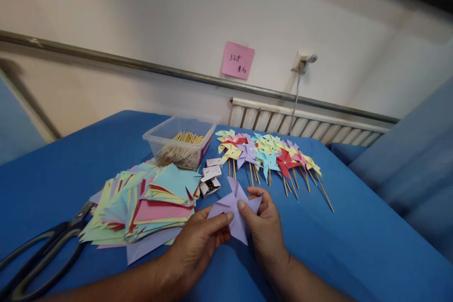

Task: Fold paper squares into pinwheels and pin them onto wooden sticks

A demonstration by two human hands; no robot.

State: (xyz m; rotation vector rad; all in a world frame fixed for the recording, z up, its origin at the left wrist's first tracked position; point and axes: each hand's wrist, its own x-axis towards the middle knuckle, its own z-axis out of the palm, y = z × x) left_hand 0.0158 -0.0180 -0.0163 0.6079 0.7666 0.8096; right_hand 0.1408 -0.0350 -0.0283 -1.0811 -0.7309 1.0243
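Both hands hold one purple paper pinwheel shape [233, 203] just above the blue table [354, 236]. My left hand [198, 245] pinches its lower left part between thumb and fingers. My right hand [264, 226] grips its right side, thumb pressed on the middle fold. Left of the hands lies a spread pile of cut coloured paper squares [141, 203]. Behind the hands lie several finished pinwheels on wooden sticks [269, 155].
A clear plastic tub of wooden sticks [180, 144] stands at the back. Small open boxes of pins [210, 179] sit beside the paper pile. Large black scissors [42, 250] lie at the front left. A pink note [238, 60] hangs on the wall above a radiator [300, 122].
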